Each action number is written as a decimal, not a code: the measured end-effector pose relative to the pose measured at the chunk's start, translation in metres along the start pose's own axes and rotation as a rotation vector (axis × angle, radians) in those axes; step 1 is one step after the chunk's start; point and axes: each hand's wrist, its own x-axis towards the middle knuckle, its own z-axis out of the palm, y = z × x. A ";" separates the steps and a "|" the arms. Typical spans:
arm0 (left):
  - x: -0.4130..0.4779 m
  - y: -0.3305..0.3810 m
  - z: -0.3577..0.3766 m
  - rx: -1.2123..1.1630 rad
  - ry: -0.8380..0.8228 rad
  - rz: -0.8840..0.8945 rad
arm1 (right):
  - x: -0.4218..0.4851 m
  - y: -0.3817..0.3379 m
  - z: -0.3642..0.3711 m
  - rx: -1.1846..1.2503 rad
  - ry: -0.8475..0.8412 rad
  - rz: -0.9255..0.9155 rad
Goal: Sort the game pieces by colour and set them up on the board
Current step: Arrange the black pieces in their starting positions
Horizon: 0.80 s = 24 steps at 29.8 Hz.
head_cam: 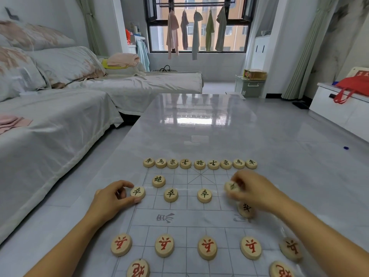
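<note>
Pieces (204,194) on board (189,218), frame centre: black row (199,163) above, red row (207,247) below. Left hand (111,198), centre left, pinches black soldier (137,192). Right hand (253,188), centre right, grips blurred piece (231,186). Possible trouble: same hand brushes loose piece (246,209) just below it; hasty drop misses crossing; thin board slides, skewing rows.

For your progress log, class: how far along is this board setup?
Done: black back row of nine, five red soldiers. In hand: left hand pinches a black soldier; right hand holds a blurred piece. Left: seating both, plus the stray piece on the river band.
</note>
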 end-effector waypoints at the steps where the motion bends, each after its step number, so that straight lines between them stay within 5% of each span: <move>1: 0.000 0.000 0.000 0.000 0.000 -0.004 | 0.001 0.010 -0.009 0.047 0.034 0.040; 7: 0.000 0.000 0.000 -0.015 -0.005 -0.023 | -0.014 0.061 -0.010 -0.096 -0.045 0.217; 13: -0.002 0.003 -0.006 -0.117 -0.033 -0.067 | -0.027 0.078 -0.010 0.004 -0.111 0.157; 18: -0.004 0.048 0.000 0.053 0.261 0.061 | -0.029 0.094 -0.014 0.013 -0.138 0.031; 24: -0.027 0.161 0.084 0.256 -0.228 0.415 | -0.029 0.106 0.008 0.036 0.230 0.143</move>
